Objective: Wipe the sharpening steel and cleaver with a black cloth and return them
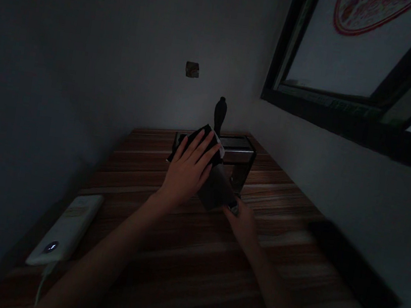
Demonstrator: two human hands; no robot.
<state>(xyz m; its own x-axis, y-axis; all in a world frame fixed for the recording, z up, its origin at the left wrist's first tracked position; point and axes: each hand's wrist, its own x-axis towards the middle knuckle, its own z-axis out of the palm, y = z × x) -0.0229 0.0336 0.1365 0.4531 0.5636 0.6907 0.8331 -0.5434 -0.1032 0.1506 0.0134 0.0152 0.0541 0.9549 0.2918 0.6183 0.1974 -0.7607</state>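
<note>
A metal machine with a black upright handle stands at the far end of a striped wooden table. My left hand lies on top of it with fingers stretched out, pressing a dark cloth against its left side. My right hand reaches to the machine's near lower corner; its fingers are closed on the base edge. The room is very dark.
A white power bank with a small lit mark and a cable lies at the table's left edge. A long dark flat object rests at the right edge. Grey walls enclose the table; a dark-framed window is at upper right.
</note>
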